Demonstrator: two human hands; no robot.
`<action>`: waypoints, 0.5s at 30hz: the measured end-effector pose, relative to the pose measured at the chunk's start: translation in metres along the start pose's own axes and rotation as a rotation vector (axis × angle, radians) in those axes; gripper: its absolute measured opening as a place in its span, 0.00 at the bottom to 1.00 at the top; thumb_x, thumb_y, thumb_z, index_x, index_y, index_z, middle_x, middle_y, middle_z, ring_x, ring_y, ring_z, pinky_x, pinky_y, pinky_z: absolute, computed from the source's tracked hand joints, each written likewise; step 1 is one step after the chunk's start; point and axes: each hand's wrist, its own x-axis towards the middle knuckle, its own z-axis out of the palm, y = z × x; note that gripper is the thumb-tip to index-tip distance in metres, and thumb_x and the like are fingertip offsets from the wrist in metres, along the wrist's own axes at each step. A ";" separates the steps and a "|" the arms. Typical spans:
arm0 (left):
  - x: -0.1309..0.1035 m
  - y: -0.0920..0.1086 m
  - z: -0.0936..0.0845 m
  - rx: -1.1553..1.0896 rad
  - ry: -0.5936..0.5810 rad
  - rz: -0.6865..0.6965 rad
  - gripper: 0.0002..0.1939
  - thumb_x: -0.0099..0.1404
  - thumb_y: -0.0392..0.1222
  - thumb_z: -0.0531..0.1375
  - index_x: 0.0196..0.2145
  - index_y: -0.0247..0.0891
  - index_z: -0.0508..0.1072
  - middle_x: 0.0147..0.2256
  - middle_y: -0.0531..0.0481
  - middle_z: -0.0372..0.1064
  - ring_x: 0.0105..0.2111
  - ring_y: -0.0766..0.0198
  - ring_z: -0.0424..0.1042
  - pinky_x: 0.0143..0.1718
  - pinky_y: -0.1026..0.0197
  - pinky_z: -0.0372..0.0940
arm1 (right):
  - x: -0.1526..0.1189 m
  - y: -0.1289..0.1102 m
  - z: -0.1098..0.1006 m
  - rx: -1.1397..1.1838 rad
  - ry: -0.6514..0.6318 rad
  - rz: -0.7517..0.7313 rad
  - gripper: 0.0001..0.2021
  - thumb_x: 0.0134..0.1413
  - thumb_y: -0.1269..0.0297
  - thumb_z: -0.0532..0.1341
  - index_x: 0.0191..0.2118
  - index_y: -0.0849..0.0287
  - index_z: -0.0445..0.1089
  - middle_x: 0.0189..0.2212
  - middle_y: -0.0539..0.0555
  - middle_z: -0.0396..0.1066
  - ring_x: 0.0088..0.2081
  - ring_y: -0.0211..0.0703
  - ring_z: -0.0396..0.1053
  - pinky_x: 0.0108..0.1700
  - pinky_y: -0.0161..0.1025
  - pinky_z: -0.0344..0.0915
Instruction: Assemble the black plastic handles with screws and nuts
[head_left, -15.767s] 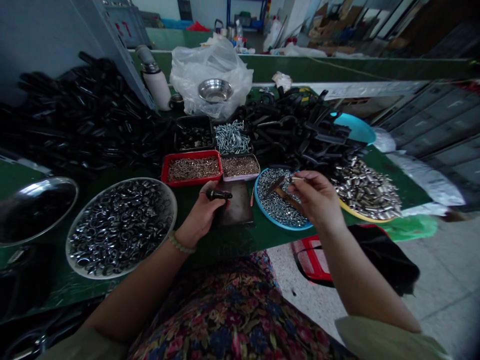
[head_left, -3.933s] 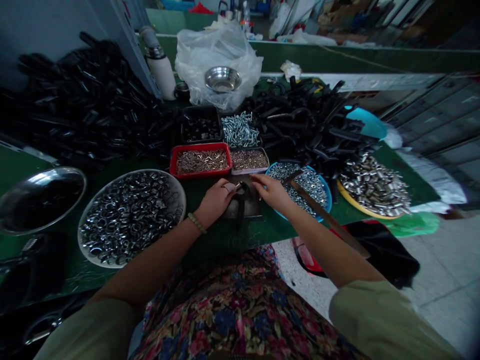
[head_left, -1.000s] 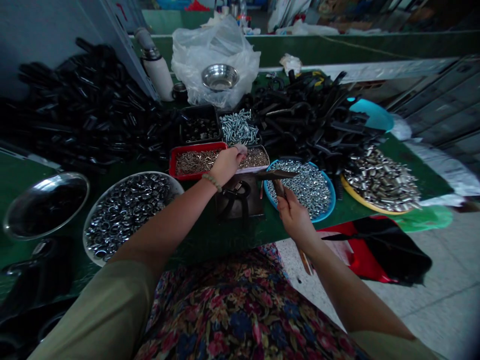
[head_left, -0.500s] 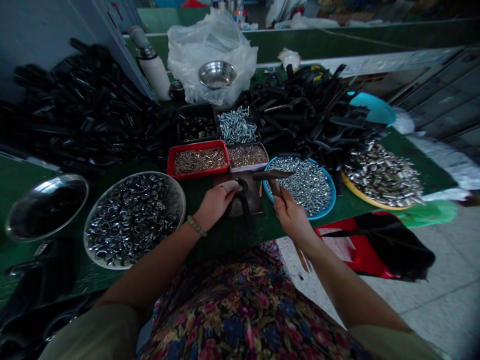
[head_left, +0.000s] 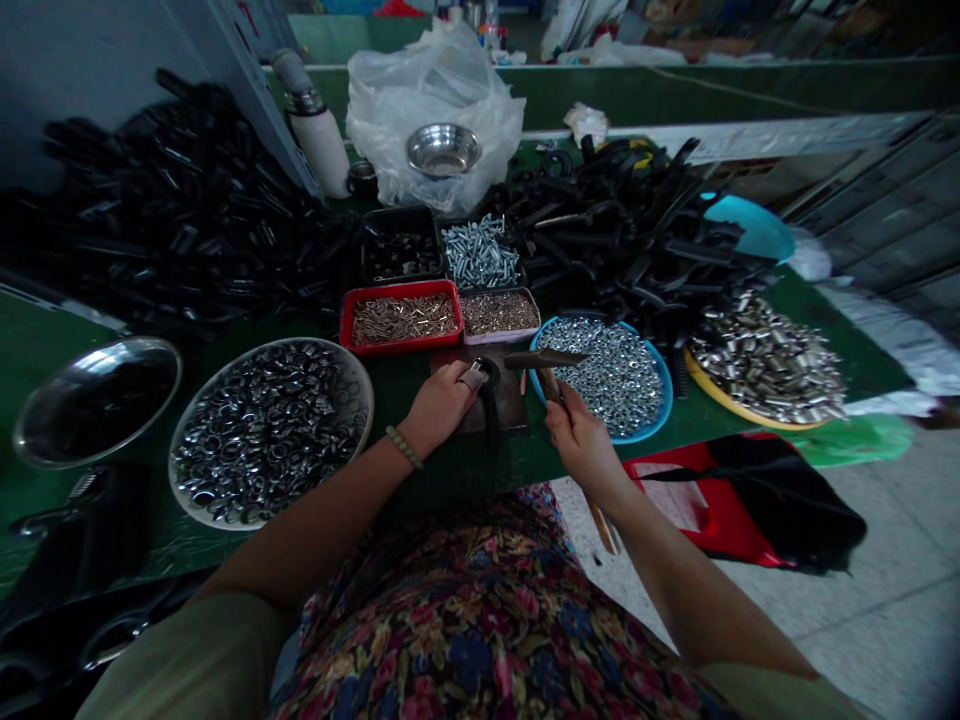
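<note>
On a dark metal plate (head_left: 516,402), set near the front of the green desk (head_left: 442,475), lay the black part (head_left: 492,415) I was working on, its loop toward the far edge and its straight end toward me. It sat between the two hands, nearer the left one. I had the left hand (head_left: 436,405) at the loop's left side, thumb and fingers closed on it; a small shiny bit showed at the fingertips, too small for me to name. The right hand (head_left: 583,440) was wrapped around the wooden handle of a hammer (head_left: 550,384), a little right of the plate. The hammer's head was apart from the loop, one end reaching over the plate and the other over a blue bowl (head_left: 668,398) of small metal nuts.

Just beyond the plate I could see a red box (head_left: 405,347) of thin pins and, touching it, a pale box (head_left: 501,338) of tiny metal pieces. Silver screws (head_left: 481,252) filled the box behind that one. To the left of the left arm was a round white tray (head_left: 177,480) heaped with shiny rings. Farther right, a yellow tray (head_left: 731,408) held short metal tubes.
</note>
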 end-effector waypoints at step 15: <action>-0.046 0.001 -0.003 -0.110 0.131 -0.110 0.28 0.65 0.46 0.57 0.60 0.35 0.59 0.53 0.40 0.62 0.51 0.51 0.62 0.55 0.50 0.61 | 0.006 -0.030 0.004 -0.086 -0.105 -0.163 0.23 0.63 0.63 0.49 0.63 0.55 0.56 0.57 0.59 0.67 0.54 0.52 0.69 0.53 0.49 0.67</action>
